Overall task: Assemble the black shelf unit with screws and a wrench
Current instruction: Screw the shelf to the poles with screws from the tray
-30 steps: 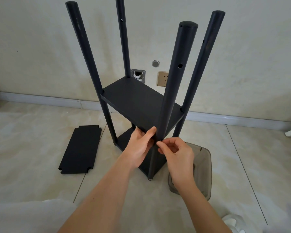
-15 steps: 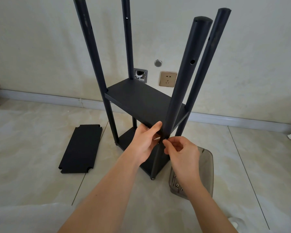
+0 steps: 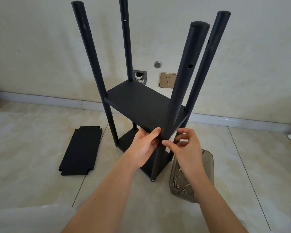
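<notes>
we find the black shelf unit [image 3: 141,105] standing upright on the tiled floor [image 3: 32,132] near the wall, with four posts rising and two boards already seated: a middle shelf [image 3: 138,103] and a lower shelf [image 3: 129,140] close to the floor. the nearest post [image 3: 183,78] runs with its long axis near vertical, leaning slightly toward us at the foot, and it crosses the front corner of the middle shelf directly between our two hands. our left hand [image 3: 144,147] grips that corner from the left, thumb over the top edge and fingers curled beneath the board. our right hand [image 3: 186,147] sits just right of the post, thumb and forefinger drawn together in a pinch against the joint, the other fingers loosely curled; a screw is probably held there, though we cannot make it out at this size. the joint lies just ahead of the right fingertips, so we judge the right hand the one to drive the fastener inward, across the post's axis, while the left steadies the board. a clear tray [image 3: 207,163] of screws [image 3: 178,182] rests on the floor beside the unit's near foot, under the right forearm. a spare shelf board [image 3: 81,151] lies flat, well apart to the left. open holes higher on the posts suggest a further shelf is not yet fitted.
</notes>
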